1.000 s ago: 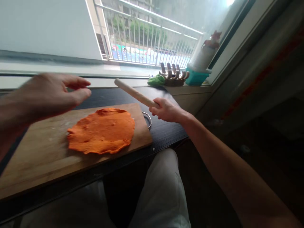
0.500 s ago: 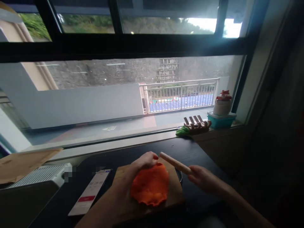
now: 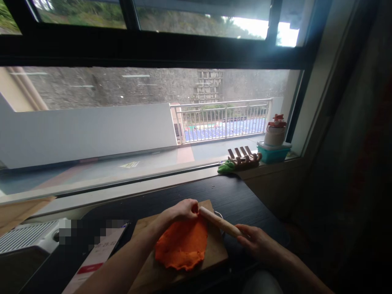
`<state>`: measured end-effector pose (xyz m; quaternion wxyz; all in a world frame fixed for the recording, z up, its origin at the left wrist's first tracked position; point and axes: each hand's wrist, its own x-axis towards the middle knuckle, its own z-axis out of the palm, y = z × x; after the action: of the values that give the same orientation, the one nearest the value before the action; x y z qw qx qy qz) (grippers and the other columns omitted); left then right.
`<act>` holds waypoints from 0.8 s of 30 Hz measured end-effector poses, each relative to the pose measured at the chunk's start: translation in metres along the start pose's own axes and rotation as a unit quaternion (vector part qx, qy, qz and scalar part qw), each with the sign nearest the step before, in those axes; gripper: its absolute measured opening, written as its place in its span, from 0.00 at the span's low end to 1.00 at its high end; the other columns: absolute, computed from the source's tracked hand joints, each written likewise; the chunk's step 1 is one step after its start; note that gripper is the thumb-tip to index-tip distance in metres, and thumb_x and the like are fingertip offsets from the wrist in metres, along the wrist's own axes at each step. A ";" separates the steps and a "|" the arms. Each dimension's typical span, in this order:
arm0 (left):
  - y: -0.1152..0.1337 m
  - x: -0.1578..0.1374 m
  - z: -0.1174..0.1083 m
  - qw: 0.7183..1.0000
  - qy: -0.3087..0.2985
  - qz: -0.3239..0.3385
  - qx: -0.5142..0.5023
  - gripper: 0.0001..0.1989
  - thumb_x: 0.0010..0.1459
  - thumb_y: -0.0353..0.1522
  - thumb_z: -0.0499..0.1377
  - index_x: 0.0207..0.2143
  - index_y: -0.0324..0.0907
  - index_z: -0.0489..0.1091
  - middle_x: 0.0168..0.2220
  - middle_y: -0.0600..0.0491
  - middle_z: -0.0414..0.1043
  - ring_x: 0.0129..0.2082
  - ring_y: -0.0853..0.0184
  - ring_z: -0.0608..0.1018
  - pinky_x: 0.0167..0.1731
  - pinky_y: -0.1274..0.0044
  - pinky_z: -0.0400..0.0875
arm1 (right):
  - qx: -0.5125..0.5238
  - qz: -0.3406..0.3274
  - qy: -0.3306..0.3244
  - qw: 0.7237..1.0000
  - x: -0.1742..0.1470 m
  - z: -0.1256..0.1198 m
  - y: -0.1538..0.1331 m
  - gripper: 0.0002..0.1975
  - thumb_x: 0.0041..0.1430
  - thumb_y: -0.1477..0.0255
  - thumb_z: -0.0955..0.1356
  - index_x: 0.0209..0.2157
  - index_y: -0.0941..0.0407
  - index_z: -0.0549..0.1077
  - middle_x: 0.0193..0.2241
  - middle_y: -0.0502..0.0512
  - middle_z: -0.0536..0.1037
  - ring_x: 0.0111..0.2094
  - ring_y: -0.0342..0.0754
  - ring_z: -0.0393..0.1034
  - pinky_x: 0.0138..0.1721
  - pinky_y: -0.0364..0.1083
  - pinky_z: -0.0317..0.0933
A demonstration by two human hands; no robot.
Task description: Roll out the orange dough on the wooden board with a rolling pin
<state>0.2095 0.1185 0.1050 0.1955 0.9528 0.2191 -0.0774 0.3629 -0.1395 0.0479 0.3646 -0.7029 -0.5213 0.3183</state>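
A flat, roundish sheet of orange dough [image 3: 182, 245] with a ragged near edge lies on a wooden board [image 3: 216, 251]. At its far edge, my left hand [image 3: 187, 209] is closed, fingers pinched on the dough's rim. My right hand [image 3: 255, 241] grips one end of a pale wooden rolling pin [image 3: 220, 222]. The pin slants up to the left, and its free tip is at the dough's far right edge, close to my left fingers. My left forearm covers part of the board's left side.
The board rests on a dark table [image 3: 245, 204]. A phone [image 3: 98, 257] with a lit screen lies left of it, partly behind my forearm. Along the windowsill are a green cloth [image 3: 226, 166], a brown slatted object [image 3: 245, 158], and a teal box [image 3: 273, 153] under a white jar [image 3: 275, 135].
The rolling pin has come lower, its tip now at the dough's far right edge. My left hand stays at the far edge. The view has shifted to the right.
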 end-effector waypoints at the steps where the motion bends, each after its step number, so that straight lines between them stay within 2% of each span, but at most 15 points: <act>1: -0.001 0.000 0.001 1.000 0.000 -0.001 -0.007 0.12 0.44 0.31 0.58 0.35 0.42 0.73 0.34 0.54 0.75 0.34 0.66 0.76 0.31 0.80 0.67 | 0.004 0.000 0.002 1.000 0.000 0.000 0.002 0.18 0.62 0.62 0.61 0.48 0.56 0.71 0.28 0.48 0.72 0.26 0.42 0.63 0.27 0.40 0.55; 4: -0.002 0.000 0.004 1.000 -0.001 -0.003 -0.026 0.12 0.44 0.31 0.58 0.34 0.42 0.73 0.34 0.54 0.75 0.34 0.66 0.76 0.31 0.80 0.67 | 0.017 0.003 0.024 1.000 -0.001 0.001 0.005 0.19 0.62 0.60 0.61 0.48 0.56 0.71 0.26 0.47 0.69 0.25 0.41 0.59 0.26 0.40 0.53; 7: -0.005 0.000 0.004 0.999 -0.003 0.007 -0.046 0.08 0.48 0.33 0.57 0.31 0.42 0.75 0.36 0.53 0.75 0.35 0.66 0.75 0.32 0.79 0.66 | 0.055 0.005 -0.011 0.998 -0.005 0.000 0.004 0.20 0.63 0.59 0.61 0.49 0.56 0.70 0.25 0.46 0.65 0.24 0.40 0.56 0.24 0.39 0.52; 10: -0.010 -0.003 0.001 0.995 -0.028 0.026 -0.092 0.11 0.51 0.37 0.56 0.32 0.41 0.75 0.34 0.54 0.75 0.34 0.66 0.75 0.30 0.80 0.66 | 0.083 0.011 -0.015 0.996 -0.010 -0.002 0.001 0.20 0.63 0.57 0.61 0.47 0.56 0.70 0.25 0.46 0.62 0.24 0.39 0.54 0.23 0.39 0.51; 15: -0.020 -0.002 -0.001 0.983 -0.048 0.045 -0.174 0.13 0.50 0.38 0.57 0.33 0.40 0.74 0.33 0.54 0.75 0.33 0.67 0.75 0.31 0.79 0.66 | 0.147 0.049 -0.072 0.985 -0.013 -0.004 0.001 0.23 0.62 0.54 0.61 0.45 0.58 0.70 0.22 0.43 0.59 0.19 0.36 0.50 0.18 0.37 0.47; 17: -0.020 0.001 0.000 0.982 -0.044 0.048 -0.179 0.13 0.49 0.39 0.57 0.34 0.40 0.73 0.33 0.54 0.75 0.33 0.66 0.74 0.32 0.79 0.66 | 0.154 0.055 -0.061 0.985 -0.011 -0.004 0.003 0.23 0.61 0.53 0.61 0.47 0.58 0.69 0.21 0.43 0.59 0.19 0.36 0.51 0.17 0.37 0.47; 20: -0.018 0.005 0.001 0.985 -0.042 0.045 -0.161 0.16 0.47 0.39 0.58 0.37 0.41 0.71 0.32 0.54 0.74 0.33 0.67 0.74 0.31 0.79 0.66 | 0.169 0.068 -0.088 0.979 -0.008 -0.006 0.004 0.25 0.61 0.53 0.61 0.50 0.57 0.68 0.20 0.42 0.59 0.16 0.35 0.51 0.15 0.36 0.47; 24: -0.018 0.010 0.001 0.989 -0.044 0.042 -0.135 0.18 0.45 0.39 0.58 0.38 0.41 0.70 0.31 0.55 0.72 0.32 0.67 0.73 0.30 0.79 0.65 | 0.171 0.081 -0.082 0.978 -0.005 -0.009 0.003 0.24 0.61 0.52 0.62 0.47 0.57 0.70 0.20 0.42 0.61 0.16 0.34 0.52 0.15 0.36 0.48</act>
<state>0.2105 0.1365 0.0955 0.3347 0.9217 0.1789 -0.0807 0.3702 -0.1461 0.0508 0.4083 -0.6415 -0.4285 0.4881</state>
